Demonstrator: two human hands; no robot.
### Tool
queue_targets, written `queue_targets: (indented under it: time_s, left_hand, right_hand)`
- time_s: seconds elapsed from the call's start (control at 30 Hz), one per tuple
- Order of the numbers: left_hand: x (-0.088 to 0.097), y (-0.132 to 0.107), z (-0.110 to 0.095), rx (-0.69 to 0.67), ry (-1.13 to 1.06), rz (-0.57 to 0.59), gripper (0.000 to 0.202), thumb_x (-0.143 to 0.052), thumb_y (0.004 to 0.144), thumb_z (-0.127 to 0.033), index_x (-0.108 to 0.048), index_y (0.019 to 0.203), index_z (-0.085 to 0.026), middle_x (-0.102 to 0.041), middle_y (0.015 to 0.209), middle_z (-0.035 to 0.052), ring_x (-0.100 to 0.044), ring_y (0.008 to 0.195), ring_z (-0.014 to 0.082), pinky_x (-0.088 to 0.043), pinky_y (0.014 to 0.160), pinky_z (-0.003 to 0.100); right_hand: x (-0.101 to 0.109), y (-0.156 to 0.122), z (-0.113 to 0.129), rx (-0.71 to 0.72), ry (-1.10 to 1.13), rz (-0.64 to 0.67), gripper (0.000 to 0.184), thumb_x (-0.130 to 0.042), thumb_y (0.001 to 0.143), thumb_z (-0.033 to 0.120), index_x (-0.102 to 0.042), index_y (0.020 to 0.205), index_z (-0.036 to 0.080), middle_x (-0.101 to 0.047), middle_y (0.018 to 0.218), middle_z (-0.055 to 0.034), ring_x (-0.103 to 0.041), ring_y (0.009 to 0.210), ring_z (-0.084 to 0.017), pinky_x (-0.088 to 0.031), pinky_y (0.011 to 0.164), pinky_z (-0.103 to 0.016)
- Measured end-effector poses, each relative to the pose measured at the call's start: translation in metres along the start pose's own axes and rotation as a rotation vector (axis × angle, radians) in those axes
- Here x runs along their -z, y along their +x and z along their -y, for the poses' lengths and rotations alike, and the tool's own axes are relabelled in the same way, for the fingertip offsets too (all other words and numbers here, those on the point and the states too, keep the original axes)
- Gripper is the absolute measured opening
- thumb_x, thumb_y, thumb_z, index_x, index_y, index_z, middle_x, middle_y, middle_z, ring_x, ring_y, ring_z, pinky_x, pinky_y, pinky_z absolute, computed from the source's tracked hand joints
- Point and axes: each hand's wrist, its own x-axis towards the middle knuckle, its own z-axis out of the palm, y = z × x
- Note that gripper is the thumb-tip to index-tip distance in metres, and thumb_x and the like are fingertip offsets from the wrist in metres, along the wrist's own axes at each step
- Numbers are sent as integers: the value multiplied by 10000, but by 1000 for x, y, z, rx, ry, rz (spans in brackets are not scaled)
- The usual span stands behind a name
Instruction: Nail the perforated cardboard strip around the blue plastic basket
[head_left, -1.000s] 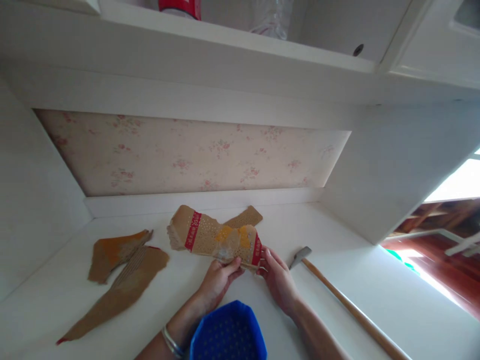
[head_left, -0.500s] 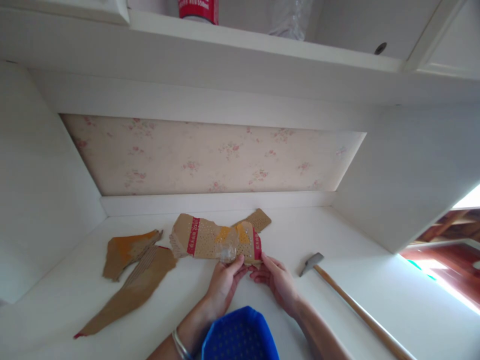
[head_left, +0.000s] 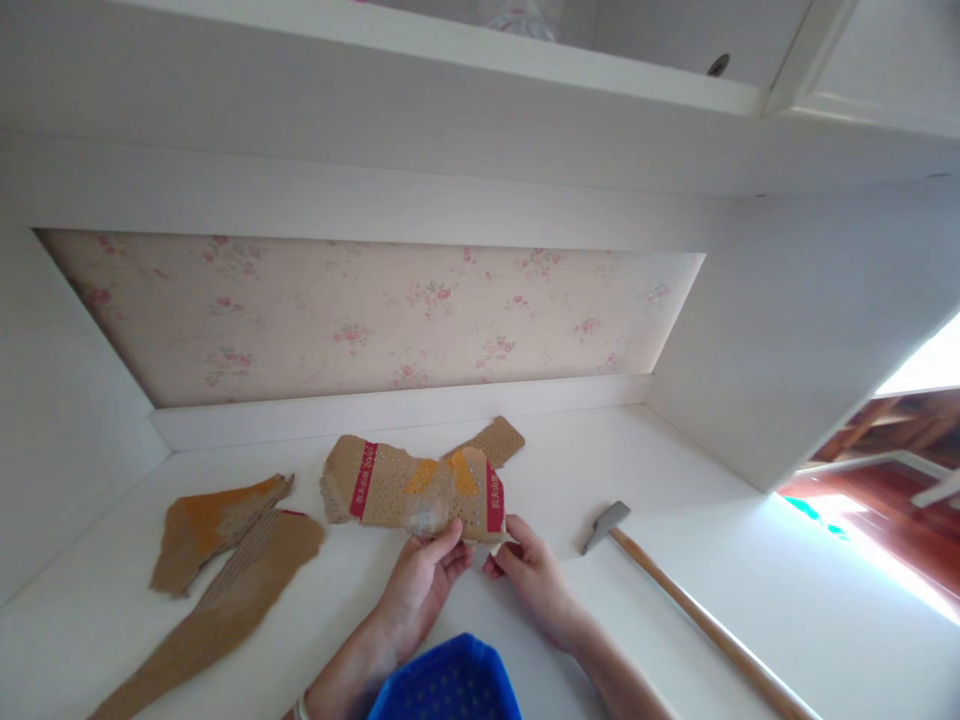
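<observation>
A perforated piece of cardboard [head_left: 390, 487] with red printed bands, orange patches and clear tape is raised at its near edge. My left hand [head_left: 424, 580] grips that edge, thumb on top and fingers underneath. At the lower right corner, my right hand [head_left: 536, 575] is closed with curled fingers pinching the torn edge; its fingertips are partly hidden. Just in front of me, between my forearms, stands a blue perforated plastic basket [head_left: 491, 665]. Behind the held piece lies a smaller perforated cardboard scrap [head_left: 499, 440].
Torn cardboard pieces [head_left: 247, 580] lie at the left on the white surface [head_left: 585, 640]. A hammer [head_left: 675, 590] with a wooden handle rests at the right. White side panels and an overhead shelf [head_left: 450, 110] enclose the space, with floral wallpaper [head_left: 375, 320] behind.
The view has shifted, so most things sit further left. My right hand has curled its fingers tighter at the cardboard's corner; my left hand keeps its grip.
</observation>
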Motion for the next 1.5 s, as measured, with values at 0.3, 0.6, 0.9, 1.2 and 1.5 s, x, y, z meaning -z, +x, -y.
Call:
queue_targets:
  time_s: [0.3,0.6,0.9,1.2,1.5]
  left_hand:
    - [6,0,1,25,17,74,166,-779,771,-173,-702,910,-126,-743,915,74,-669,712,121,-535,626,211]
    - [1,-4,0,-18,123,141,177,-786,774,-224,-730,878,-92,-755,878,94,-663,662,112,-544,660,224]
    - [3,-7,4,-14,180,73,211,-813,722,-218,-743,874,-89,-766,880,120,-708,718,165,-573,724,272]
    - [5,-3,7,-45,228,114,245,-822,709,-237,-748,871,-68,-756,818,114,-671,655,143,-551,661,245]
    - [8,-1,3,-8,79,62,167,-823,711,-181,-730,832,-113,-728,803,45,-600,571,80,-514,563,205]
  right_hand:
    - [-5,-4,-7,192,-354,-34,192,-547,884,185,-722,834,247,-575,972,-52,-575,712,-173,-490,547,-270]
    - [-2,-4,-9,232,-412,-47,240,-509,927,232,-663,743,228,-564,896,-37,-553,662,-150,-459,526,-245]
    - [-2,-6,-12,164,-443,-58,246,-449,833,103,-613,681,205,-578,595,26,-577,505,-129,-454,503,-218]
    - [0,-6,-16,138,-475,-77,222,-452,826,116,-651,767,196,-649,599,27,-617,543,-137,-479,553,-211]
    - [1,-4,-13,179,-534,-165,240,-487,909,221,-726,925,216,-625,798,-15,-568,572,-129,-440,509,-213]
